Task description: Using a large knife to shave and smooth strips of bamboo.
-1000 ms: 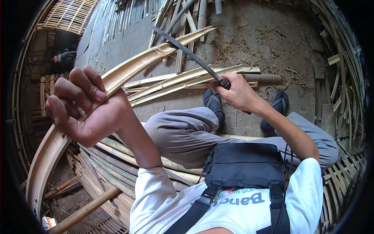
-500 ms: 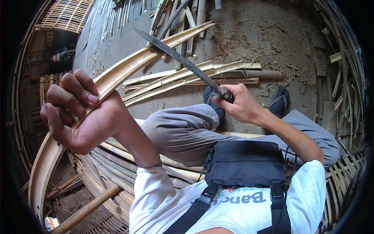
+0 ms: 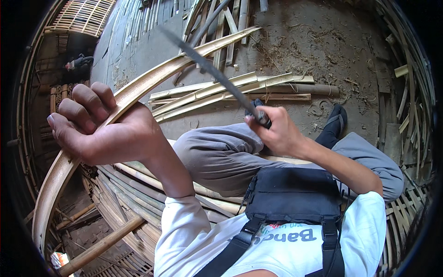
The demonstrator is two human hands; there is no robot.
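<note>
A long split bamboo strip (image 3: 157, 74), pale on its hollow inner face, slants from the lower left up to the top middle. My left hand (image 3: 108, 124) supports it from beneath, the fingers curled round its edge. In my right hand (image 3: 281, 131) is the dark handle of a long-bladed knife (image 3: 210, 69). The blade points up and left and crosses over the strip near its far end; it is slightly blurred, and I cannot tell whether it touches the strip.
Several split bamboo pieces (image 3: 230, 92) lie on the floor beyond my knees. More poles (image 3: 226, 37) rest farther off. Shavings (image 3: 314, 51) litter the ground at the far right. Beside my left leg lie stacked bamboo lengths (image 3: 134, 189). A woven bamboo panel (image 3: 78, 16) stands at the far left.
My right hand has come slightly nearer to me with the knife. The left hand's fingers have shifted a little on the bamboo strip. The whole view has shifted slightly.
</note>
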